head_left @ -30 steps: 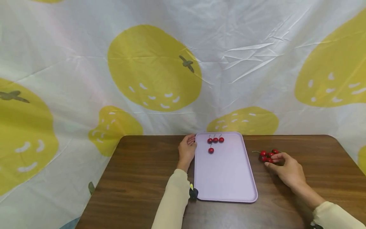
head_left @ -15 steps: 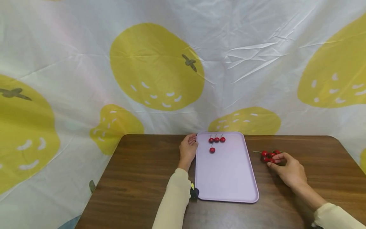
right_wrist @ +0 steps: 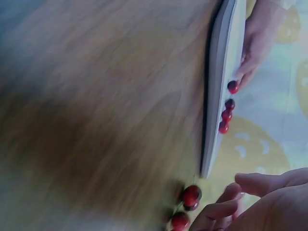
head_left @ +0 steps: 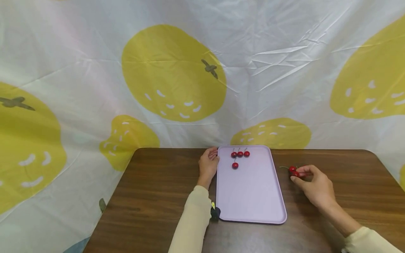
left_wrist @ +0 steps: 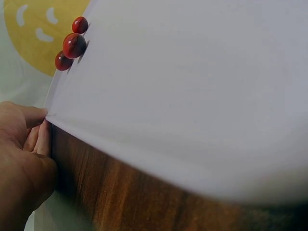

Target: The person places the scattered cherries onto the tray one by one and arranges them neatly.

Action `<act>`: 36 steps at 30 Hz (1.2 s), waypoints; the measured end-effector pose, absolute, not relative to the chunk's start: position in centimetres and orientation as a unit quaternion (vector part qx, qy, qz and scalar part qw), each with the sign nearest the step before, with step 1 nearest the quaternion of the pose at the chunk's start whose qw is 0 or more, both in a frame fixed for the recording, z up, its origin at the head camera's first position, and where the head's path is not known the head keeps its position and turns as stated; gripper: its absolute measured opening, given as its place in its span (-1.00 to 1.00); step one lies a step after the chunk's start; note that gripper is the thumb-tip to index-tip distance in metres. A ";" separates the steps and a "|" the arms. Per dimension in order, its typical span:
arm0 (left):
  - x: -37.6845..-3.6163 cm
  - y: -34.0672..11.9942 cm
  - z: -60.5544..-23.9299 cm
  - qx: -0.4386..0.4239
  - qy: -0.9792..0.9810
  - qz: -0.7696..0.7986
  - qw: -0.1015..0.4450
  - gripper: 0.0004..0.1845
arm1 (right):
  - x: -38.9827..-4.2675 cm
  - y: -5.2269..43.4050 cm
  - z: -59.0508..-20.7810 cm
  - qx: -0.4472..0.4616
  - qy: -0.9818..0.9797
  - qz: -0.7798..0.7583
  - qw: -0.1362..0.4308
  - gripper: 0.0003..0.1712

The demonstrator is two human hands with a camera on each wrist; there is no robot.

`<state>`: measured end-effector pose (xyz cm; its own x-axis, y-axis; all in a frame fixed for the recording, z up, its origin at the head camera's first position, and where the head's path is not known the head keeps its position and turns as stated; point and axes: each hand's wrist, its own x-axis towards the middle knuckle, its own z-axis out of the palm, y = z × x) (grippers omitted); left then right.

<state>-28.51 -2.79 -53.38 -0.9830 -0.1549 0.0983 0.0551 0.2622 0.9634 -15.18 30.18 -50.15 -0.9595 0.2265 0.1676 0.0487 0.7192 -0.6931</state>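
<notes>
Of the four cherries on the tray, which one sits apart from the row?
The lone cherry nearer the person, just below the row of three along the far edge of the lilac tray; it lines up under the row's leftmost one.

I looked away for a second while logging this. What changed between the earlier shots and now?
The right hand has slid a little toward the tray and curled over the loose cherries on the table, so only two show where about four did; whether its grip holds any is unclear. The left hand still rests on the tray's far left rim, and the four cherries on the tray have not moved.
</notes>
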 end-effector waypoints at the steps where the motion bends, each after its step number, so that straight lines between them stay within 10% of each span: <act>1: -28.5 -2.8 -53.4 0.032 -0.790 -0.606 0.087 -0.61 | -15.3 29.8 -50.1 -0.071 -0.915 0.375 0.128 -0.62; 36: -28.8 -2.7 -53.6 0.035 -0.791 -0.605 0.086 -0.61 | -23.4 18.9 -51.4 0.104 -0.905 0.404 0.080 -0.78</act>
